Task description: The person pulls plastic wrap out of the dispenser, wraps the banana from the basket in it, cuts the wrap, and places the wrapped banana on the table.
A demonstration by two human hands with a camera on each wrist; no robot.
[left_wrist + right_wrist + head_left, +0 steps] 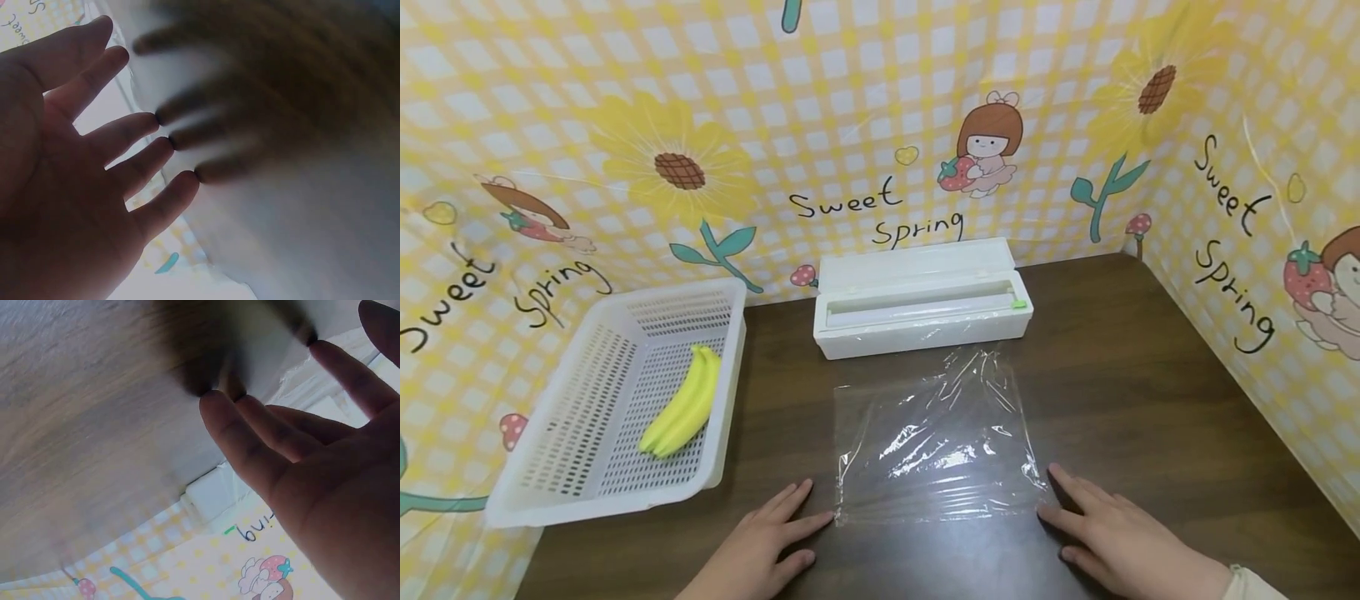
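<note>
A clear, wrinkled sheet of cling film (925, 450) lies flat on the dark wooden table (1120, 400). Its far edge reaches toward a white cling film box (925, 333) with the lid up and a roll inside. My left hand (760, 542) rests at the near left corner of the sheet, fingers spread, one fingertip at the film's edge. On the opposite side my right hand (1112, 529) touches down with spread fingertips at the near right corner. The left wrist view shows the left fingers (165, 200) straight, tips on the tabletop; the right wrist view shows the right fingers (240, 437) likewise.
A white perforated plastic basket (557, 400) stands at the left with yellow bananas (685, 408) in it. A small green slider (1018, 305) sits at the right end of the box. Yellow checked cloth (880, 117) walls the back and both sides.
</note>
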